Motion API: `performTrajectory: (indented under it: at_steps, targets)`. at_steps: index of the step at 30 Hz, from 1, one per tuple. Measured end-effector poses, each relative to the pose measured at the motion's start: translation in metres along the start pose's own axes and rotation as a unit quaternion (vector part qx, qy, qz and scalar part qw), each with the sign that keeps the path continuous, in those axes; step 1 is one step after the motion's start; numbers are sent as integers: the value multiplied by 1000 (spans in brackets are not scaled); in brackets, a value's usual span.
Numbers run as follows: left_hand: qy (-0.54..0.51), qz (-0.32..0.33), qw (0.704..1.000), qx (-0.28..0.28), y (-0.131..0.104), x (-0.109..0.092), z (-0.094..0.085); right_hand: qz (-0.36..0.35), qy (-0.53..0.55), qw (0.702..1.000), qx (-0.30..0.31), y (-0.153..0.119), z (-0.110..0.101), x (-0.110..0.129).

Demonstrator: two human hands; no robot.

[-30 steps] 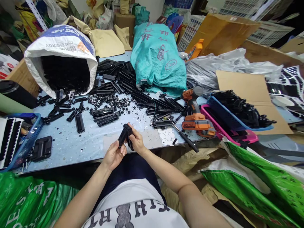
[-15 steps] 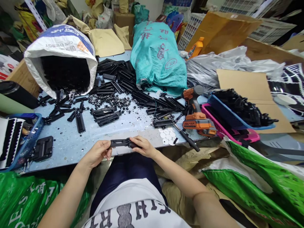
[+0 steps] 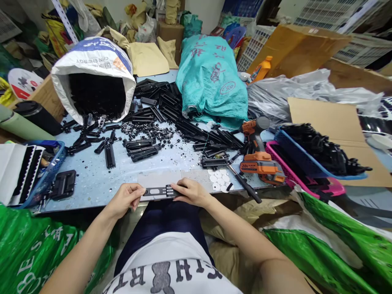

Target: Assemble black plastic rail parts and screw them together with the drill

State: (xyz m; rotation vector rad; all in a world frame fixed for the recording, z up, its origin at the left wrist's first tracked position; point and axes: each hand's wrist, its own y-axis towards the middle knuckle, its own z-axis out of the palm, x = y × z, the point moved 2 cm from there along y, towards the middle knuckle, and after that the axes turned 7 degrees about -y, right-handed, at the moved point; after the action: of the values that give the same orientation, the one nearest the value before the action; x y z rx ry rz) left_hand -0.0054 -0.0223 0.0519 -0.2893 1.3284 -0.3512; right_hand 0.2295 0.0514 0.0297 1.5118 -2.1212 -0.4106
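Observation:
A slotted black plastic bracket (image 3: 155,191) is held level at the table's front edge. My left hand (image 3: 126,198) pinches its left end between thumb and fingers. Around the right end, by the comb-like joint, my right hand (image 3: 190,192) is closed. Beyond my hands lie several black plastic strips (image 3: 142,152) and a scatter of screws (image 3: 150,131). Right of my right hand are white round discs (image 3: 219,179) and a black-handled tool (image 3: 247,188). An orange cordless drill (image 3: 259,157) stands behind that tool.
A white sack (image 3: 92,65) of black parts lies open at back left, with a teal sack (image 3: 214,85) beside it. Blue baskets (image 3: 50,179) and a pink basket (image 3: 333,188) flank the work area. Green bags (image 3: 33,245) are below the table edge.
The bracket has turned so its slotted face and toothed joint show more plainly. Both hands keep hold of it. The whole view has shifted slightly, moving the table things rightward.

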Motion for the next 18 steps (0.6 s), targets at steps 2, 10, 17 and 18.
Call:
performTrajectory:
  at_steps: [2, 10, 17, 18]
  targets:
    - [23, -4, 1000, 5, -9, -5, -8, -38, -38, 999, -2, -4, 2, 0]
    - [-48, 154, 959, -231, -45, -34, -78, 177, -135, 975, 23, -20, 7, -38]
    - [151, 50, 987, -4, -6, 9, 10, 190, 211, 931, 231, 48, 13, 9]
    - [191, 70, 979, -18, -5, 9, 13, 189, 218, 922, 257, 51, 14, 16]
